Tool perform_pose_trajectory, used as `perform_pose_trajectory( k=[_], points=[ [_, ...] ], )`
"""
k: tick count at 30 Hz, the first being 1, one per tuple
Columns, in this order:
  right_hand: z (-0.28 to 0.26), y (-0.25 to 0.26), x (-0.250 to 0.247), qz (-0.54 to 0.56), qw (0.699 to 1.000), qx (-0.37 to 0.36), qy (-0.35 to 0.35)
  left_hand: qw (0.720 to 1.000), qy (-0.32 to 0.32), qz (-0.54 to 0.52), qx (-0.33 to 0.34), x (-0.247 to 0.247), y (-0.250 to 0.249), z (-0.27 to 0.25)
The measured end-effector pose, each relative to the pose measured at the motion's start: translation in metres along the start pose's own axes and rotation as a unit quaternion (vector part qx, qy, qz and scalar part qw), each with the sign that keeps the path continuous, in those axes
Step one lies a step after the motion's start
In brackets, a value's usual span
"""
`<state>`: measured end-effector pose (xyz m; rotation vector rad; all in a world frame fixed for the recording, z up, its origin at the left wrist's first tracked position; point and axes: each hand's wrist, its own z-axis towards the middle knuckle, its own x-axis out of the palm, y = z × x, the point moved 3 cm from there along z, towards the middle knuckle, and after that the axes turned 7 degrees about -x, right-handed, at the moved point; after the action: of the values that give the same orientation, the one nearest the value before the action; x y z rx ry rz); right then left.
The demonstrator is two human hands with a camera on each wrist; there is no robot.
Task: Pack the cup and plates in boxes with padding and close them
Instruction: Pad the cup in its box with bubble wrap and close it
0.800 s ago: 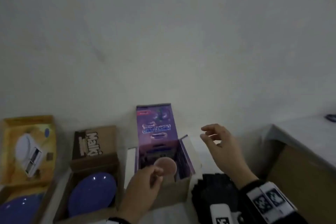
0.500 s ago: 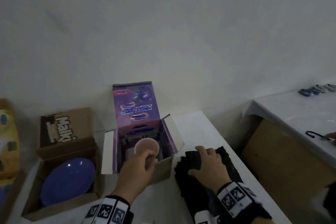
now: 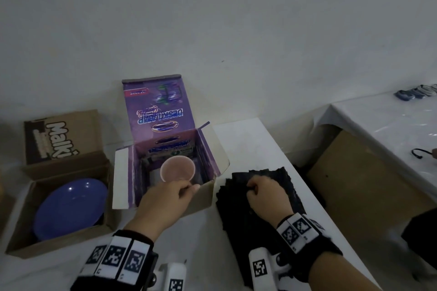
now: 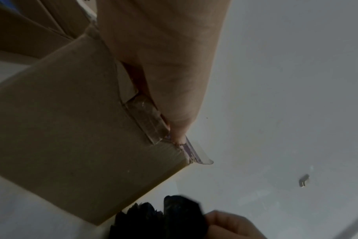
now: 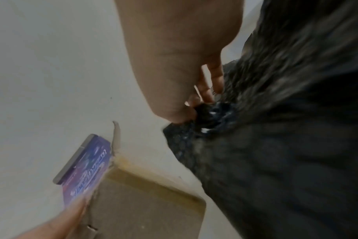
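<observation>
A pink cup (image 3: 177, 169) stands upright inside the open purple box (image 3: 208, 156), whose lid leans back against the wall. My left hand (image 3: 189, 186) reaches over the box's near wall and grips the cup at its near rim. In the left wrist view the thumb (image 4: 174, 97) lies along the brown front wall (image 4: 71, 129). To the right lies a stack of black padding sheets (image 3: 281, 179). My right hand (image 3: 254, 190) rests on it, fingers curled. In the right wrist view the fingertips (image 5: 204, 92) pinch a padding edge (image 5: 206, 113). A blue plate (image 3: 71, 205) lies in the open brown box (image 3: 71, 165) at the left.
The white wall rises right behind the boxes. A second white-covered table (image 3: 390, 125) stands to the right across a gap, with dark small items (image 3: 416, 92) at its far end and a black hook shape (image 3: 421, 152). A brown panel (image 3: 354, 184) fills the gap.
My right hand came down from the air onto the black padding stack and curled its fingers on a sheet. The left hand stayed on the cup in the purple box.
</observation>
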<state>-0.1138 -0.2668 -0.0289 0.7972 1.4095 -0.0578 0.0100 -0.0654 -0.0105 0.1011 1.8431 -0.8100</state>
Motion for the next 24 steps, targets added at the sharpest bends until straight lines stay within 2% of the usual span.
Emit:
perform_pose_trajectory(
  k=[3, 6, 8, 9, 11, 13, 14, 16, 18, 21, 24],
  points=[
    [0.008, 0.011, -0.021, 0.042, 0.989, -0.022, -0.140, 0.999, -0.041, -0.007, -0.003, -0.012, 0.001, 0.004],
    [0.016, 0.022, -0.040, 0.118, 0.970, -0.030, -0.209, 0.985, -0.165, -0.049, 0.020, -0.028, 0.012, 0.015],
    [0.021, 0.030, -0.047, 0.184, 0.959, -0.023, -0.213, 0.969, -0.246, -0.026, 0.011, -0.035, 0.027, 0.024],
    [0.025, 0.035, -0.047, 0.213, 0.952, -0.021, -0.218, 0.964, -0.266, -0.011, -0.019, -0.036, 0.035, 0.027],
    [0.033, 0.047, -0.045, 0.297, 0.929, -0.027, -0.219, 0.959, -0.276, 0.003, -0.072, -0.035, 0.049, 0.031],
    [0.037, 0.062, -0.035, 0.397, 0.899, -0.031, -0.182, 0.958, -0.269, -0.008, -0.094, -0.030, 0.059, 0.033],
    [0.037, 0.070, -0.030, 0.411, 0.897, -0.041, -0.155, 0.961, -0.260, -0.024, -0.095, -0.027, 0.064, 0.035],
    [0.041, 0.075, -0.014, 0.349, 0.930, -0.068, -0.095, 0.962, -0.245, -0.084, -0.083, -0.023, 0.069, 0.037],
    [0.044, 0.076, 0.001, 0.238, 0.968, -0.078, -0.034, 0.953, -0.237, -0.166, -0.085, -0.022, 0.069, 0.037],
    [0.047, 0.075, 0.010, 0.068, 0.993, -0.078, -0.054, 0.946, -0.227, -0.218, -0.076, -0.024, 0.064, 0.034],
    [0.048, 0.085, 0.004, 0.047, 0.991, -0.101, -0.075, 0.947, -0.218, -0.230, -0.043, -0.025, 0.062, 0.033]
  ],
)
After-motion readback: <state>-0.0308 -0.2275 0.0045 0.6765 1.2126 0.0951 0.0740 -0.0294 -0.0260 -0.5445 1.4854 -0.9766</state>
